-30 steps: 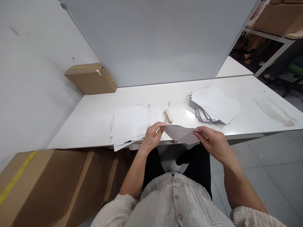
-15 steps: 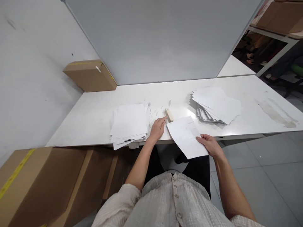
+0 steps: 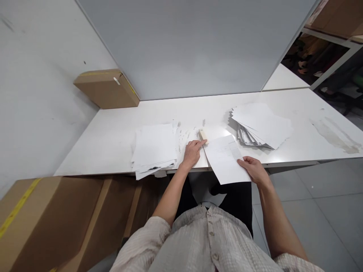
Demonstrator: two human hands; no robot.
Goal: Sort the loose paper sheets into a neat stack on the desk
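Note:
A cream stapler-like block [image 3: 203,136] lies on the table between two paper stacks. My left hand [image 3: 193,154] rests beside it at the table's front, index finger stretched onto its near end and the other fingers partly curled. With thumb and fingers, my right hand [image 3: 253,169] pinches the right edge of a white paper sheet [image 3: 227,160] with faint print. That sheet lies tilted over the table's front edge, its upper left corner close to the block's near end. I cannot tell whether it is one sheet or several.
A paper stack [image 3: 154,145] is at left and a fanned stack [image 3: 262,122] at right on the white table [image 3: 110,143]. A cardboard box [image 3: 107,90] leans by the wall. Large cartons [image 3: 53,211] stand below left. A grey panel [image 3: 198,49] rises behind.
My left hand has moved slightly right, its index finger now on the cream block. The sheet in my right hand has shifted a little away from me and to the right.

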